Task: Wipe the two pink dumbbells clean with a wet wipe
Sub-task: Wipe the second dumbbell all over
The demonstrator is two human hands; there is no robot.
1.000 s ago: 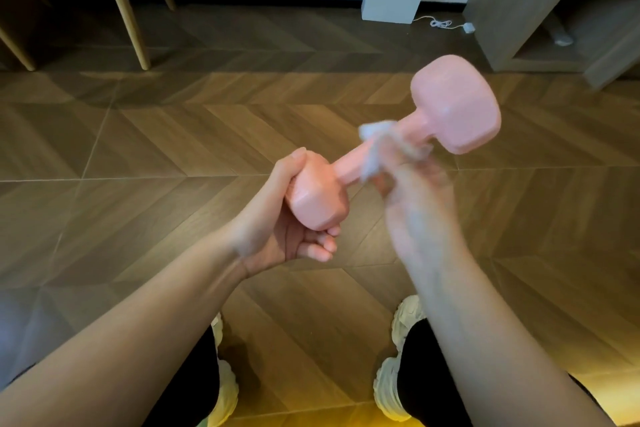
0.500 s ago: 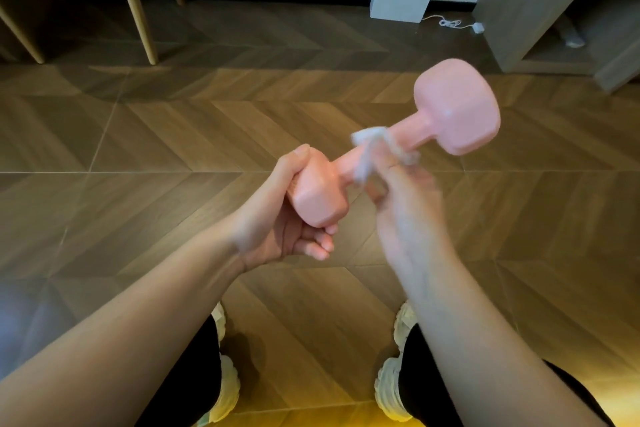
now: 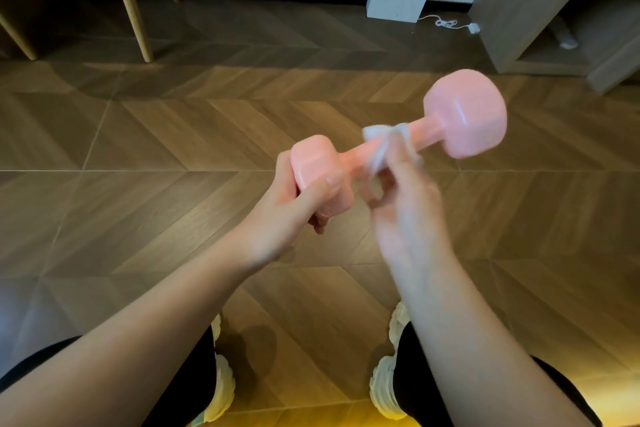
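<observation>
- Wood floor [image 3: 173,135] is lying below; pink dumbbell [image 3: 460,114] is hanging mid-air.
- Left hand [image 3: 287,215] is gripping its near head, right hand [image 3: 405,215] is pinching wet wipe [image 3: 381,139] against the bar.
- Guessing handle-wiping is going on; far head's probably needing it next.

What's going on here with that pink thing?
A person standing on a wood floor is cleaning a pink dumbbell, held up in the air. The left hand grips the near head of it, while the right hand pinches a white wipe against the handle. The right hand is blurred, so it is probably mid-rub. Only one dumbbell is in view.
</observation>
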